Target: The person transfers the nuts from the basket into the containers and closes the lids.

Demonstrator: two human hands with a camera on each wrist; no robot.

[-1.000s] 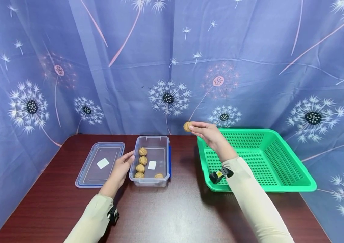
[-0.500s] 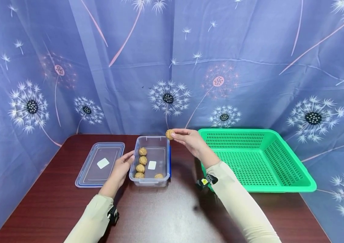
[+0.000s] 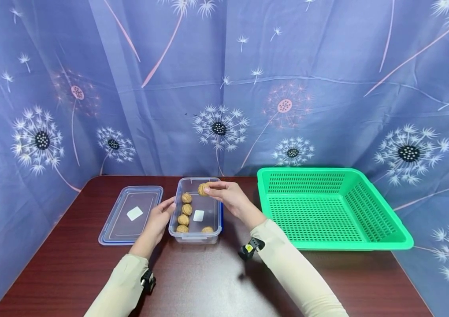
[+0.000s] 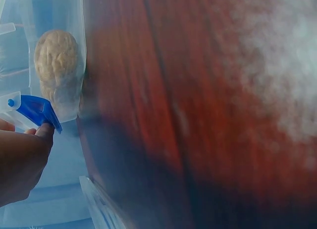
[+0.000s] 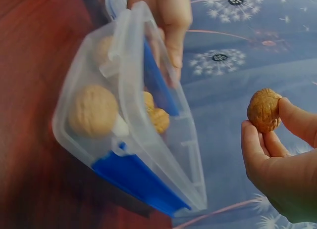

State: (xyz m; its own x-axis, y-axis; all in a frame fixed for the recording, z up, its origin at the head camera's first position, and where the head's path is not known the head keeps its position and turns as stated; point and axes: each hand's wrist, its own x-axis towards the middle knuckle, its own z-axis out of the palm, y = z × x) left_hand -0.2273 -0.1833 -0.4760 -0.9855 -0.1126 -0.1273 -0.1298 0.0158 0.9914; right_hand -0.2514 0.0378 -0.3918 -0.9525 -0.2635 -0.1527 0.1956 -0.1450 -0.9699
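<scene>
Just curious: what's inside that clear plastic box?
The clear box holds five walnuts and a white label. The right hand holds another walnut above it, hiding part of the floor.

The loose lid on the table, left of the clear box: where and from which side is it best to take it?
Probably the lid is best taken at its raised rim on the near short edge, coming from the front. It lies flat, so only the rim gives a grip; the left hand is beside it.
</scene>
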